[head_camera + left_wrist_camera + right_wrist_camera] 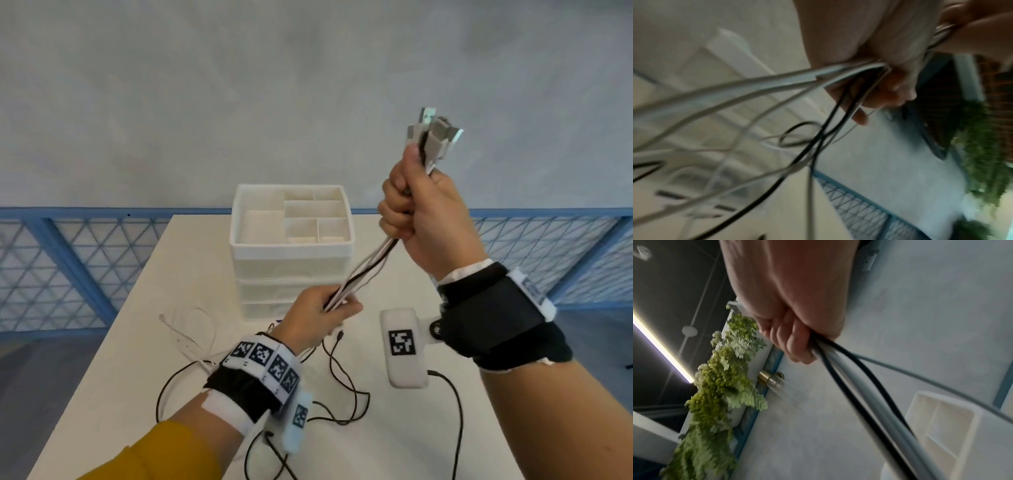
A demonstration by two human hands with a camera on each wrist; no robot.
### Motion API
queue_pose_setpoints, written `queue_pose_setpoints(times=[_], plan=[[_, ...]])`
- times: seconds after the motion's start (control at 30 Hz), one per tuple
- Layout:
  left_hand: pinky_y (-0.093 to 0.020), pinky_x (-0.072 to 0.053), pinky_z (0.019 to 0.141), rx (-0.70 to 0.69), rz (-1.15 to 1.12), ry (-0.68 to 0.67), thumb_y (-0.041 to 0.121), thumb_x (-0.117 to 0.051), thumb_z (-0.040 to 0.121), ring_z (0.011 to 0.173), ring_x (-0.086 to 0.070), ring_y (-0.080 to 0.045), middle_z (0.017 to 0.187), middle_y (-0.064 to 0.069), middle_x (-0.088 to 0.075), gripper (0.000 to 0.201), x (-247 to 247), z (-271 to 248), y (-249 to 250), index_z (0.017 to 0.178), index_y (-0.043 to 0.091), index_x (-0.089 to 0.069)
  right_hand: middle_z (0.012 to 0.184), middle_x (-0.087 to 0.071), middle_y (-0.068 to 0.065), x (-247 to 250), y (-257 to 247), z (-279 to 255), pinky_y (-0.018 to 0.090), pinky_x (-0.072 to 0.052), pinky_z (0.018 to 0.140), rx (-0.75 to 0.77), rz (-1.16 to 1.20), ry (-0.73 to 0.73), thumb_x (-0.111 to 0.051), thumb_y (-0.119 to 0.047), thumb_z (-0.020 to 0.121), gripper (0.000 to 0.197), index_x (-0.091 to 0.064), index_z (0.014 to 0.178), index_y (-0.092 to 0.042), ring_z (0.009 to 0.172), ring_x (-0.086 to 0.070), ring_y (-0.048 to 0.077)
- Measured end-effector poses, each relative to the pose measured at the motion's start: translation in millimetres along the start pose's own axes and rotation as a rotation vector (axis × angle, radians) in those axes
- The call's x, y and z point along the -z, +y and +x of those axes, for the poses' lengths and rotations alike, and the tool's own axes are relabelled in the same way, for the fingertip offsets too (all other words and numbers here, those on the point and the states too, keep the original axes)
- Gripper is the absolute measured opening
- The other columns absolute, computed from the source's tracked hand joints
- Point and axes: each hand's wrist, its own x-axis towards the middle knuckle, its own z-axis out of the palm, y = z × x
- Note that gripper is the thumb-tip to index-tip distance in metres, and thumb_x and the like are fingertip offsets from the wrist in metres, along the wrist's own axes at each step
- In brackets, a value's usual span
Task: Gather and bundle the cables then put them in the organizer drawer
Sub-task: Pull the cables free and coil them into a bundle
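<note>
My right hand (416, 212) is raised above the worktop (102, 359), fist wrapped round the cables (368, 265) near their plug ends. The plugs (433, 132) fan out just above the thumb, pointing up and away from me. In the right wrist view the fingers (795, 344) curl tight on black and grey strands leaving the fist.

My left hand (318, 317) sits lower and nearer me, just in front of the organizer (291, 246), thumb and fingers closed on the same cables. Between the two hands the bundle runs straight, long axis on a diagonal from lower left to upper right. The left wrist view is blurred, but the fingers (879, 91) show wrapped over white and black strands.

Below the left hand the cable tails hang loose and sprawl in loops over the worktop, black ones near me, a thin white one to the left. One small black plug (340, 334) dangles just under the left hand.

The organizer stands at the far middle of the worktop, top tray divided into compartments, drawers below shut.

Writing: none legible. Only square black-and-white coded markers on both wrist bands and camera units (401, 342). No brand seen on plugs or organizer.
</note>
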Motion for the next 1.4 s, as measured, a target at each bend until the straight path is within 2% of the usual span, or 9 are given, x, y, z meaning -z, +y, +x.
queue_pose_setpoints(times=[0.13,0.3,0.37,0.43,0.5,0.83,0.97,1.27,1.4], plan=[[-0.025,-0.044,0.066,0.063,0.114,-0.077,0.023,-0.072,0.075,0.067,-0.056,-0.005,0.070,0.009,-0.063,0.006,22.0,-5.1,-18.0,0.076,0.023,-0.066,0.045,-0.025,-0.012,31.1,-16.5,-7.3,0.023,-0.011,0.041,-0.080,-0.233,0.033,-0.037,-0.041,0.095,0.041,-0.032,0.061,-0.020,0.037,-0.019,0.005],[-0.006,-0.029,0.097,-0.163,0.205,-0.090,0.037,-0.080,0.060,0.122,-0.039,0.004,0.135,0.015,-0.041,0.088,5.1,1.3,27.2,0.134,0.030,-0.032,0.046,-0.025,-0.012,17.9,-9.9,-15.3,0.024,-0.011,0.041,-0.135,-0.295,-0.087,-0.039,-0.039,0.094,0.039,-0.034,0.061,-0.018,0.037,-0.018,0.005],[-0.010,-0.035,0.096,-0.207,0.102,-0.147,0.030,-0.076,0.069,0.114,-0.050,0.004,0.121,0.011,-0.058,0.063,-12.9,7.5,43.6,0.123,0.022,-0.047,0.046,-0.025,-0.011,5.2,-1.8,-16.5,0.021,-0.013,0.040,-0.134,-0.262,-0.137,-0.039,-0.038,0.095,0.040,-0.034,0.061,-0.018,0.038,-0.019,0.005],[-0.012,-0.046,0.070,-0.158,-0.026,-0.190,0.016,-0.068,0.079,0.071,-0.063,0.000,0.072,0.010,-0.067,0.014,-19.3,9.7,45.9,0.092,0.014,-0.063,0.047,-0.026,-0.012,2.1,-0.5,-18.1,0.021,-0.013,0.040,-0.129,-0.257,-0.150,-0.040,-0.040,0.093,0.039,-0.034,0.061,-0.019,0.038,-0.019,0.004],[-0.017,-0.045,0.055,-0.082,0.023,-0.194,0.016,-0.063,0.083,0.048,-0.055,0.000,0.048,0.013,-0.060,0.014,-9.5,8.1,31.4,0.070,0.020,-0.063,0.046,-0.025,-0.013,12.0,-9.5,-19.8,0.022,-0.010,0.041,-0.120,-0.235,-0.128,-0.039,-0.039,0.092,0.038,-0.031,0.060,-0.020,0.038,-0.018,0.004],[-0.044,-0.049,0.082,-0.072,0.194,-0.167,0.057,-0.055,0.065,0.084,-0.065,-0.028,0.087,-0.017,-0.070,0.057,24.5,-5.7,21.9,0.088,0.007,-0.068,0.045,-0.034,-0.012,32.6,28.8,-35.3,0.012,-0.024,0.041,-0.225,-0.969,-0.217,-0.082,-0.031,0.064,0.034,-0.050,0.063,-0.021,0.039,-0.029,0.003],[-0.032,-0.049,0.084,-0.069,0.138,-0.160,0.024,-0.067,0.078,0.082,-0.065,-0.009,0.083,0.003,-0.072,0.009,24.4,-7.1,32.9,0.085,0.020,-0.071,0.046,-0.056,-0.023,19.0,60.1,-43.3,0.007,-0.035,0.052,-0.250,-0.942,-0.387,-0.084,-0.022,0.064,0.026,-0.061,0.072,-0.029,0.048,-0.050,-0.008],[-0.019,-0.039,0.062,-0.112,0.316,-0.136,0.024,-0.068,0.078,0.063,-0.049,-0.006,0.068,0.005,-0.054,0.013,57.5,-3.7,8.1,0.075,0.019,-0.057,0.063,-0.055,-0.003,30.9,48.6,-40.7,0.020,-0.041,0.063,-0.320,-0.808,-0.196,-0.056,-0.033,0.088,0.022,-0.059,0.070,-0.022,0.064,-0.051,0.014],[-0.003,-0.036,0.071,-0.146,0.189,0.114,0.019,-0.068,0.078,0.080,-0.051,0.010,0.090,0.008,-0.052,0.022,51.1,-12.5,-17.2,0.096,0.026,-0.057,0.050,-0.055,-0.002,46.2,33.1,-30.6,0.048,-0.053,0.083,-0.309,-0.646,-0.141,-0.055,-0.036,0.088,0.032,-0.053,0.064,-0.014,0.054,-0.059,0.021]])
